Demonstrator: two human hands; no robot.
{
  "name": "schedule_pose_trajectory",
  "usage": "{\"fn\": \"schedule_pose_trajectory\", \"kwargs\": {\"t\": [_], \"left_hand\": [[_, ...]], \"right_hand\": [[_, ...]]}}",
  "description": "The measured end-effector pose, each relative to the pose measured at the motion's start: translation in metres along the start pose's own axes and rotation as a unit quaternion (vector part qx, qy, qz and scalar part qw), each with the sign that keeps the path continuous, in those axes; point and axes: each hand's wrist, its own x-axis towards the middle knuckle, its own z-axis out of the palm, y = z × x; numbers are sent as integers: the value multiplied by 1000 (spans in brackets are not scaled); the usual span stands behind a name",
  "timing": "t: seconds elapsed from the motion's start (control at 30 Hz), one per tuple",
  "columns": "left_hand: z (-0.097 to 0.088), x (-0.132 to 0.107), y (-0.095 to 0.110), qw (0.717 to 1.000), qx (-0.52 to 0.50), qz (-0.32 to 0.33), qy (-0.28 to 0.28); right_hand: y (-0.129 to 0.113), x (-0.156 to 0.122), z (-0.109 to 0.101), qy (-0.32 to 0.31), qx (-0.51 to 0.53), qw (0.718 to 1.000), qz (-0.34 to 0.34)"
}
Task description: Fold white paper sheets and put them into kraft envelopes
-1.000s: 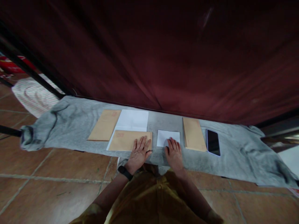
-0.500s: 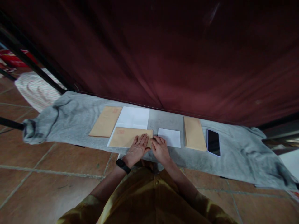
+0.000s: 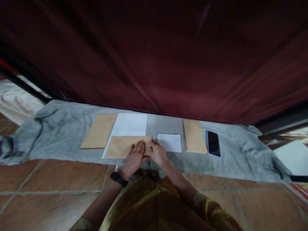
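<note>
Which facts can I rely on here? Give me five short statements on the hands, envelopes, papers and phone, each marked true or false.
1. The left hand lies on the middle brown envelope, and the right hand is at that envelope's right end. True.
2. The small white paper lies on top of the middle brown envelope. False: it lies to the right of it.
3. The phone lies right of the right-hand brown envelope. True.
4. The right hand rests on the phone. False: the phone lies apart from both hands.
5. The middle brown envelope overlaps the larger white sheet. True.
</note>
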Motion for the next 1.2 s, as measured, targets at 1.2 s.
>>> {"fn": "schedule_pose_trajectory", "kwargs": {"t": [1.2], "left_hand": [[-18, 15, 6, 988, -22, -149, -29]], "right_hand": [[-2, 14, -3, -16, 88, 994, 69]]}}
